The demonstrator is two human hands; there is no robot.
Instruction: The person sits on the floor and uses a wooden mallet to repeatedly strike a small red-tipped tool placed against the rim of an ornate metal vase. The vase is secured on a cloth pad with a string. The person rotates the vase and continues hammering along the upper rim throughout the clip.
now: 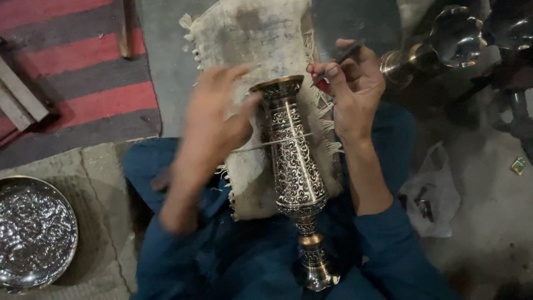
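Concrete floor [488, 183]: one vase [294, 166], two hands [214, 119]

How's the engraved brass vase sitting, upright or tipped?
Tipped. The engraved brass vase lies slanted across the lap, mouth pointing away from the person, foot toward them, over a frayed beige cloth.

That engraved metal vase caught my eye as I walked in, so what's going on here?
A person in blue sits on the floor with an ornate brass vase lying across their lap on a frayed cloth. The left hand is blurred, right beside the vase's upper body. The right hand grips a thin dark tool near the vase's rim. A shiny metal bowl sits on the floor to the left, and more metalware stands at upper right.
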